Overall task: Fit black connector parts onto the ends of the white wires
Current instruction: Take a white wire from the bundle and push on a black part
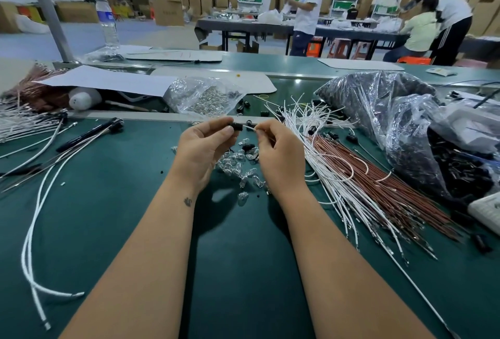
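While both forearms reach far over the green mat [108, 230], the left hand [201, 149] pinches a small black connector [237, 126] between thumb and fingertips, palm up. Right hand [278, 146], fingers curled, pinches a white wire [250, 128] end, held up to the connector; seating unclear. Both are raised above clear glass bulbs [238, 162]. White wire bundle [324, 160] and brown wires [378, 184] lie right, a black-parts bag [378, 100] far right.

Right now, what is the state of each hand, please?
Left hand: pinches a black connector part.
Right hand: pinches a white wire by its end.
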### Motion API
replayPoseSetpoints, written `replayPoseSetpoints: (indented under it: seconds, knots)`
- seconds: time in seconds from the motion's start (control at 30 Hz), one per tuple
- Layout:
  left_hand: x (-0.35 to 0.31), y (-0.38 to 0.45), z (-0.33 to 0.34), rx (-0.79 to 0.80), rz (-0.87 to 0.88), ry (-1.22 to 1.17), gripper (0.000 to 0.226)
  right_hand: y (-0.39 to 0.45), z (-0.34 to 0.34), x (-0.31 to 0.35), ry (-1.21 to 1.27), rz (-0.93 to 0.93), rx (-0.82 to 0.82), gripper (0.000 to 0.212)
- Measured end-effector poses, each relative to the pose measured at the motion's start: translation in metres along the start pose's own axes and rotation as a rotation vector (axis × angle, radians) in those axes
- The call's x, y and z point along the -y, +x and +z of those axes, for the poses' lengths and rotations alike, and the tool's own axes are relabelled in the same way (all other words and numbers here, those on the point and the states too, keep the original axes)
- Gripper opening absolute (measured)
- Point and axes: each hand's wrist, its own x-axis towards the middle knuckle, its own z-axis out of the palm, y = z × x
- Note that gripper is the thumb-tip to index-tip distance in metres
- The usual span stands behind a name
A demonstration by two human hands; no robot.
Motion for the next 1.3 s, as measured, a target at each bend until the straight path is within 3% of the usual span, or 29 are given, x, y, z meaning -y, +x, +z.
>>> replayPoseSetpoints:
  seconds: [0.23, 0.43, 0.63, 0.8, 1.0, 1.17, 1.3]
  knots:
    - [0.0, -0.003, 0.002, -0.03, 0.035, 0.044, 0.013, -0.002, 0.0, 0.004, -0.061, -0.023, 0.037, 0.01]
    - [0.003, -0.005, 0.002, -0.012, 0.008, 0.144, 0.011, -0.001, -0.004, 0.001, -0.206, -0.085, -0.034, 0.009]
    - [0.005, -0.004, 0.003, -0.001, 0.001, 0.123, 0.009, -0.003, -0.003, 0.004, -0.148, -0.095, -0.108, 0.004]
    - [0.006, -0.003, 0.005, 0.032, -0.017, 0.088, 0.011, -0.003, 0.0, 0.004, -0.119, -0.082, -0.039, 0.004]
    - [0.008, -0.003, 0.005, 0.031, 0.003, 0.111, 0.016, -0.002, 0.002, 0.006, -0.018, -0.084, -0.03, 0.022]
    - [0.009, -0.004, 0.005, -0.013, 0.037, 0.183, 0.002, -0.002, 0.001, 0.004, 0.035, -0.062, 0.012, 0.022]
    - [0.011, -0.003, 0.002, -0.064, 0.1, 0.313, 0.022, -0.004, 0.002, 0.008, 0.017, -0.135, 0.044, 0.024]
